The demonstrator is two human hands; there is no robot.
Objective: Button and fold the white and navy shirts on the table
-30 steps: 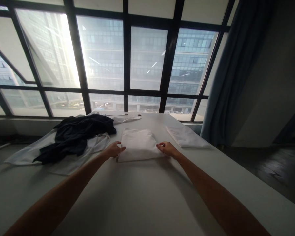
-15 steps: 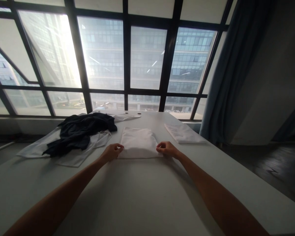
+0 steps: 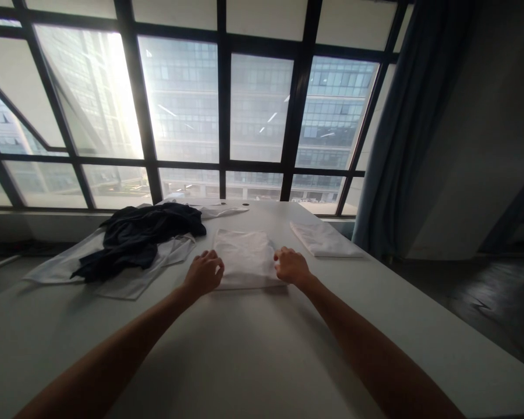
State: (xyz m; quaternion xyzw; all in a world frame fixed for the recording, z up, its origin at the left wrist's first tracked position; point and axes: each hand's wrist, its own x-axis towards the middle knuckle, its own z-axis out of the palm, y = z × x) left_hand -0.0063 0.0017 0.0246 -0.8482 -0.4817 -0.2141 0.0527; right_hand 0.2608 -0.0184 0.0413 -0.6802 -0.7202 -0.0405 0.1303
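Left hand [image 3: 205, 272] and right hand [image 3: 291, 266] now arch higher, knuckles up, than half a second ago. Both curl inward; whether they pinch fabric, I cannot tell. Between them the folded white cloth [image 3: 248, 256] lies flat on the table [image 3: 231, 355], likely steadied evenly from both sides. Dark clothing [image 3: 146, 233] and another folded cloth [image 3: 325, 240] rest apart, perhaps to avoid mixing.

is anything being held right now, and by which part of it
It cannot be told: the left hand and right hand are curled at opposite side edges of the folded white cloth, but whether either grips it is unclear.
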